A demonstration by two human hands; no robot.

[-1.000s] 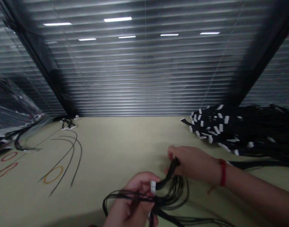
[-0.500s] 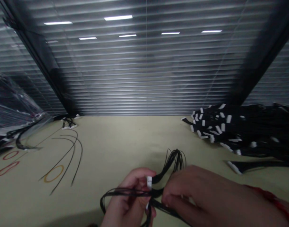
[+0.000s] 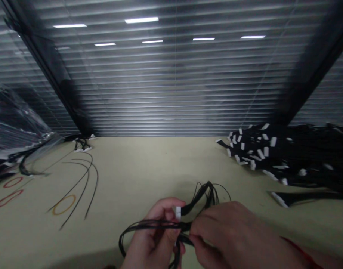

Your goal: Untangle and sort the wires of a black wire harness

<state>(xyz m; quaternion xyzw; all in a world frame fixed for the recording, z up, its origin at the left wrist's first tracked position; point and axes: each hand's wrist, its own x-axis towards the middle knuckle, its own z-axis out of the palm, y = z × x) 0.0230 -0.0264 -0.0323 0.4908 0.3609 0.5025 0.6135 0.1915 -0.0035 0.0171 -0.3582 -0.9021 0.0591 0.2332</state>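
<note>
Blk wire harness point(image 3: 149, 225): btwn both hands, over desk point(image 3: 132, 179). L hand point(image 3: 157, 239) fingers grasp it at white conn. point(image 3: 178, 212); R hand point(image 3: 233, 231) fingers pinch wires point(image 3: 185, 226) just beside. Brace conn. w/ L hand; align wires w/ R hand, no tugging.

Partly hidden around the white connector point(image 3: 178, 212).
Cannot trace the black wires point(image 3: 185, 226) behind the right hand point(image 3: 230, 231), right of the white connector, nor read its tiny marks. Cut off by picture edges: cable pile point(image 3: 308, 153) far right of it, plastic bag point(image 3: 13, 121) far left, left hand point(image 3: 158, 233) below.
</note>
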